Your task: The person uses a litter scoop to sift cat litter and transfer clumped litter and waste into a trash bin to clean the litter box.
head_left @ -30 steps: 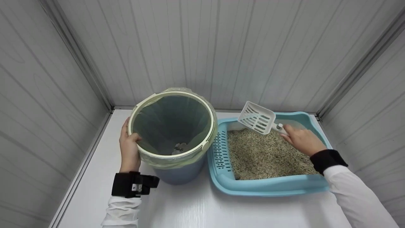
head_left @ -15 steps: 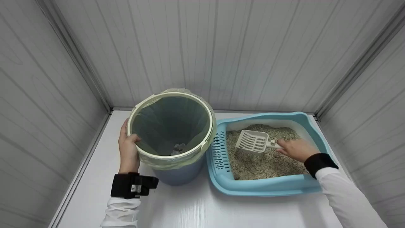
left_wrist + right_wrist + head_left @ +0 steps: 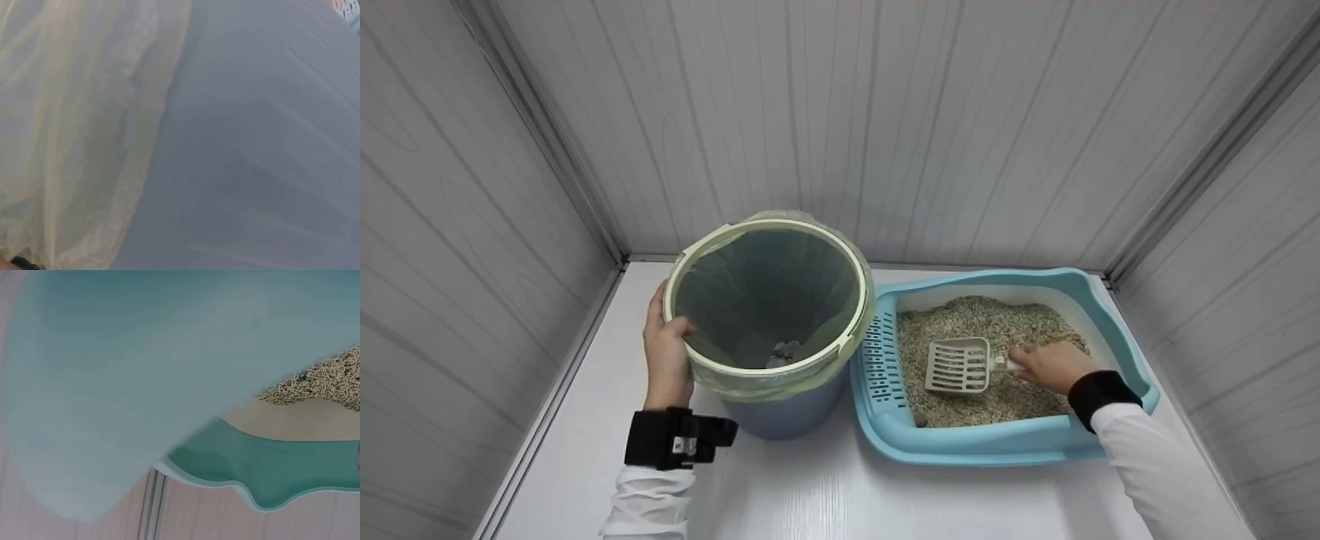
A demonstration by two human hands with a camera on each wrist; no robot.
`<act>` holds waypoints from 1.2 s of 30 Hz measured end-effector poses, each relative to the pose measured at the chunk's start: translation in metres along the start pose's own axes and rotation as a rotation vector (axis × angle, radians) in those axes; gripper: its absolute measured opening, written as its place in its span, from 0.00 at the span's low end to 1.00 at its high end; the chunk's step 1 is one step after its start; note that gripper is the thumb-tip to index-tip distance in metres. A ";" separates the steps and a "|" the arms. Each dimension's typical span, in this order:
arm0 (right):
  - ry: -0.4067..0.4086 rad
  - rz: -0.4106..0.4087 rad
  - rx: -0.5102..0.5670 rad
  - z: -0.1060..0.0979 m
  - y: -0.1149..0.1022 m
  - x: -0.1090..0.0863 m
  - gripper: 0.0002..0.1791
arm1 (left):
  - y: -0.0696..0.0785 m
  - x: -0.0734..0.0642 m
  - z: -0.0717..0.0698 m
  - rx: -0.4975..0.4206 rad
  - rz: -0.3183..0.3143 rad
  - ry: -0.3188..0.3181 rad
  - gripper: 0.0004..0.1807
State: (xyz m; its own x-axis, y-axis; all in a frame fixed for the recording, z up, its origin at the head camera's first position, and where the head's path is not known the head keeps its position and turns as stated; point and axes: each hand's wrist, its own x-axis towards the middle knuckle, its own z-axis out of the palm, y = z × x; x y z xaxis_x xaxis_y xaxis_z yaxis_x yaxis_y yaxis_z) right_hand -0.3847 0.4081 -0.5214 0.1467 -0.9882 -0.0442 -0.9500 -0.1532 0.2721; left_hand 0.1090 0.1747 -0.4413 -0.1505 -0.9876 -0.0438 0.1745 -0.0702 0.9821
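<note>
My left hand (image 3: 666, 349) grips the left rim of a blue-grey trash bin (image 3: 787, 412), thumb over the edge. A pale yellow bag (image 3: 780, 386) lines the bin and folds over its rim; in the left wrist view the bag (image 3: 84, 129) hangs down the bin's side (image 3: 253, 146). Inside, at the bottom, lies a small pale clump (image 3: 785, 352). My right hand (image 3: 1054, 365) holds the handle of a white slotted litter scoop (image 3: 958, 365). Its head is low over the litter (image 3: 997, 322) in the blue litter box (image 3: 982, 442); whether it touches cannot be seen.
A perforated ledge (image 3: 883, 360) runs along the litter box's left side, next to the bin. Both stand on a white tabletop (image 3: 780, 495), with grey panel walls (image 3: 832, 112) behind and on both sides. The right wrist view mostly shows the box's near wall (image 3: 140, 382).
My right hand has brought the scoop down from above the box's back left, toward me and low over the litter. The left hand and the bin have stayed in place.
</note>
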 end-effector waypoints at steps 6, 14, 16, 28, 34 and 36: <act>-0.030 0.095 -0.036 0.007 -0.004 -0.004 0.15 | 0.000 0.001 0.001 -0.013 -0.003 -0.006 0.46; -0.165 0.210 0.211 0.010 -0.009 -0.010 0.10 | 0.001 0.001 -0.004 -0.077 -0.021 -0.048 0.44; -0.186 0.236 0.252 0.009 -0.010 -0.011 0.09 | 0.001 0.000 -0.006 -0.098 -0.016 -0.054 0.41; -0.266 0.306 0.407 0.011 -0.006 -0.015 0.13 | 0.023 -0.039 0.007 0.114 0.251 0.119 0.36; -0.278 0.359 0.475 -0.002 -0.004 -0.011 0.20 | 0.037 -0.070 0.042 0.532 0.650 0.147 0.42; -0.268 0.354 0.464 -0.010 -0.004 -0.008 0.21 | 0.041 -0.081 0.058 0.623 0.748 0.125 0.45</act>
State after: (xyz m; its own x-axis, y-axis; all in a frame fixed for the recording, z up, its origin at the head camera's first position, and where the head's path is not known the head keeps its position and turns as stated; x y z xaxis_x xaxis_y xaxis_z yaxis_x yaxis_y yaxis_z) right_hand -0.3796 0.4170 -0.5129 -0.2143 -0.9347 -0.2835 -0.9576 0.2583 -0.1277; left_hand 0.0717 0.2596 -0.3871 -0.0994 -0.7577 0.6450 -0.3675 0.6303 0.6838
